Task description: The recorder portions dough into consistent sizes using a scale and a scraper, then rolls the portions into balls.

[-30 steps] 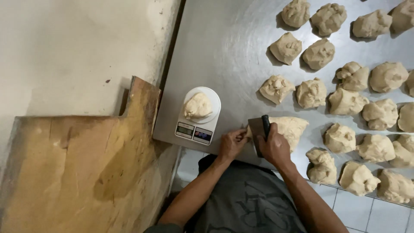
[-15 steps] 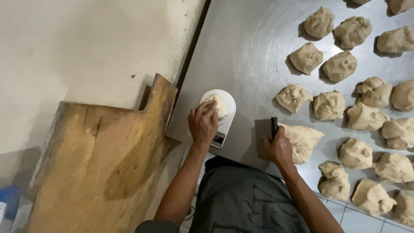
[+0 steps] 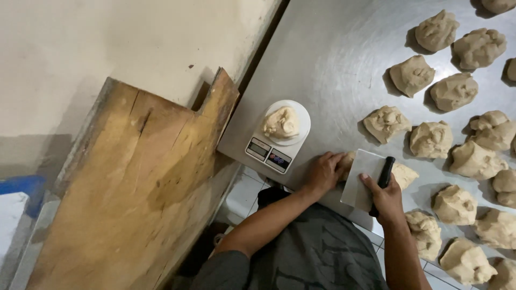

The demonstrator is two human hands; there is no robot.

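A white kitchen scale (image 3: 279, 137) stands on the steel table (image 3: 333, 59) with a lump of dough (image 3: 281, 123) on its round platform. My left hand (image 3: 322, 173) rests on a larger dough mass (image 3: 403, 173) at the table's near edge, fingers curled on it. My right hand (image 3: 384, 197) grips the black handle of a metal bench scraper (image 3: 364, 180), whose blade stands against that dough mass and hides most of it.
Several cut dough portions (image 3: 430, 139) lie in rows across the right side of the table. A worn wooden board (image 3: 134, 182) leans beside the table on the left, against a pale wall (image 3: 107, 48). White floor tiles (image 3: 244, 196) show below the table edge.
My left hand left the dough on the scale and moved right onto the big dough mass. The scraper blade has swung over the dough. The camera has shifted closer.
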